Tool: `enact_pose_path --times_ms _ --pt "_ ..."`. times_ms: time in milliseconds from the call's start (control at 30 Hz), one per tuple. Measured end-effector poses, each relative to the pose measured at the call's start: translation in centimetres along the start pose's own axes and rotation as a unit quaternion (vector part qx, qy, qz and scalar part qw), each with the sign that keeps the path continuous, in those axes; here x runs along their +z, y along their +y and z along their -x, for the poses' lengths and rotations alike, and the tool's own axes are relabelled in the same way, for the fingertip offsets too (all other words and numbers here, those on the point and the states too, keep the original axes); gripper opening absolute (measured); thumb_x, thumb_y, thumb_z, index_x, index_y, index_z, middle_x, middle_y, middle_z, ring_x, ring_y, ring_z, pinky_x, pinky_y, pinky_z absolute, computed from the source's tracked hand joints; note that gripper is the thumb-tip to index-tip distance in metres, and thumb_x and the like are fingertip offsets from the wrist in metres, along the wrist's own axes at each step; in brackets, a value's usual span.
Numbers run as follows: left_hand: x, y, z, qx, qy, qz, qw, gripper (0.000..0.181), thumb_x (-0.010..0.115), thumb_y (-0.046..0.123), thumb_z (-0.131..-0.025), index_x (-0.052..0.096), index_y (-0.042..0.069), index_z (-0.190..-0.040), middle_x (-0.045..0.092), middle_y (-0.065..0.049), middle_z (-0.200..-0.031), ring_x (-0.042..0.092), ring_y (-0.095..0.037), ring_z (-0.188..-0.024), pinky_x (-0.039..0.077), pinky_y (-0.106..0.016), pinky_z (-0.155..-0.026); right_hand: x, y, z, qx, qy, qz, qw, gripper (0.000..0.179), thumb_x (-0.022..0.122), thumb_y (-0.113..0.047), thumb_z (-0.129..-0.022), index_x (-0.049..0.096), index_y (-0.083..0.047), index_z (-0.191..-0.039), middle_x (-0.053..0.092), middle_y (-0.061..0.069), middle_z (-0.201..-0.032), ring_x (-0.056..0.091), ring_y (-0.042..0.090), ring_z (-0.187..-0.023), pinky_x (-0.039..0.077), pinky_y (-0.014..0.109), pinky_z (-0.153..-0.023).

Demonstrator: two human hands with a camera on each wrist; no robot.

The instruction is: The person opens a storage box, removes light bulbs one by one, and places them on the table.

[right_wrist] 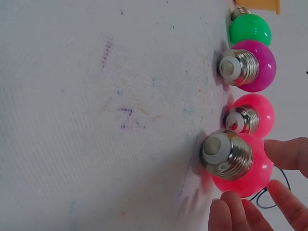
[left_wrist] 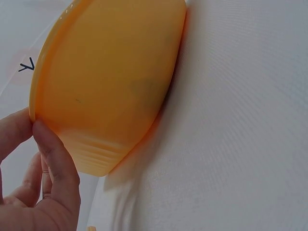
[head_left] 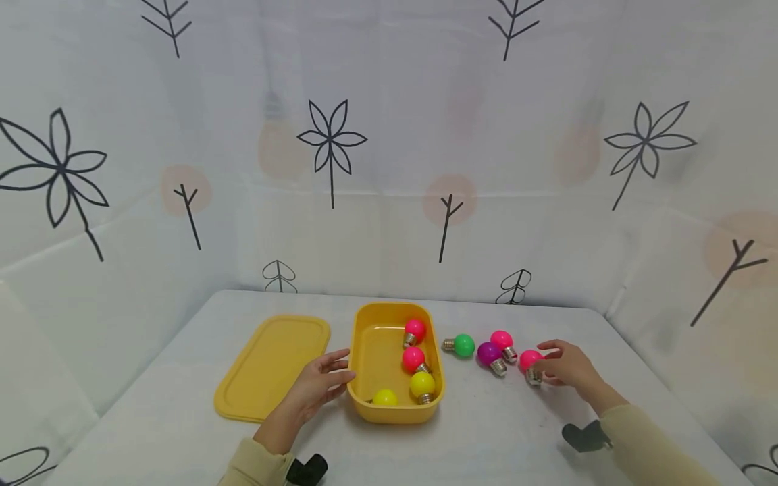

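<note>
My left hand [head_left: 325,381] pinches the left rim of a yellow plastic box [head_left: 395,417] between thumb and finger; the left wrist view shows the thumb [left_wrist: 53,144] on the outer wall. Inside the box lie two pink bulbs and two yellow bulbs [head_left: 422,385]. My right hand [head_left: 565,368] reaches around a pink light bulb [right_wrist: 248,168] on the table, fingers spread and fingertips right at its globe. That bulb's metal screw base [head_left: 533,378] points toward me. Close by are another pink bulb [head_left: 501,339], a purple bulb [head_left: 488,352] and a green bulb [head_left: 464,345].
A flat yellow lid [head_left: 267,371] lies on the white table [head_left: 486,439], left of the box. Behind the table hangs a pale curtain [head_left: 389,236] with plant drawings. Dark wrist-camera mounts [head_left: 585,437] stick out by both sleeves.
</note>
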State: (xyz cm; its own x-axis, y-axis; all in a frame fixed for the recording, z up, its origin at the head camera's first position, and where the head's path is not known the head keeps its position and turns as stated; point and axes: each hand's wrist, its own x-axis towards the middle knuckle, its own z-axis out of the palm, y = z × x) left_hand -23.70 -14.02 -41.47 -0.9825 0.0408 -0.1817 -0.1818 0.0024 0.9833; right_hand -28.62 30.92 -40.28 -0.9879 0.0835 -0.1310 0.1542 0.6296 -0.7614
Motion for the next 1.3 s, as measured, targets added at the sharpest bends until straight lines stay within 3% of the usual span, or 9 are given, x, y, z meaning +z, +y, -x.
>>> enact_pose_path --times_ms 467,867,1067,1300 --pt "0.0 -0.1 -0.1 -0.002 0.004 -0.004 1.0000 0.056 0.070 0.011 -0.083 0.047 0.004 -0.134 0.052 -0.018 -0.121 0.058 -0.021 -0.092 0.051 -0.034 -0.083 -1.0 -1.2 0.1 -0.018 -0.001 0.018 0.9997 0.057 0.069 -0.017 -0.084 0.041 0.011 -0.125 0.048 0.031 -0.108 0.057 0.023 -0.077 0.055 0.033 -0.065" --pt "0.0 -0.2 -0.1 -0.002 0.003 -0.002 1.0000 0.056 0.071 0.012 -0.083 0.048 0.004 -0.134 0.053 -0.017 -0.120 0.058 -0.021 -0.092 0.051 -0.034 -0.083 0.1 -4.3 0.5 -0.055 -0.011 0.011 0.9983 0.054 0.069 -0.017 -0.083 0.044 0.008 -0.125 0.051 0.027 -0.108 0.059 0.028 -0.081 0.055 0.035 -0.068" --pt "-0.1 -0.2 -0.1 0.001 0.001 -0.003 1.0000 0.056 0.070 0.011 -0.083 0.048 0.004 -0.134 0.053 -0.016 -0.120 0.058 -0.021 -0.091 0.051 -0.034 -0.083 1.2 -5.6 0.4 -0.070 -0.020 -0.028 0.9970 0.048 0.065 -0.011 -0.085 0.046 0.008 -0.124 0.052 0.023 -0.105 0.060 0.035 -0.086 0.055 0.037 -0.069" --pt "-0.1 -0.1 -0.1 0.003 0.000 -0.004 1.0000 0.056 0.071 0.012 -0.083 0.048 0.004 -0.134 0.053 -0.016 -0.120 0.058 -0.021 -0.092 0.051 -0.034 -0.083 2.4 -7.3 0.2 -0.086 -0.035 -0.050 0.9944 0.048 0.066 -0.010 -0.084 0.046 0.007 -0.124 0.052 0.024 -0.108 0.059 0.032 -0.086 0.054 0.040 -0.073"
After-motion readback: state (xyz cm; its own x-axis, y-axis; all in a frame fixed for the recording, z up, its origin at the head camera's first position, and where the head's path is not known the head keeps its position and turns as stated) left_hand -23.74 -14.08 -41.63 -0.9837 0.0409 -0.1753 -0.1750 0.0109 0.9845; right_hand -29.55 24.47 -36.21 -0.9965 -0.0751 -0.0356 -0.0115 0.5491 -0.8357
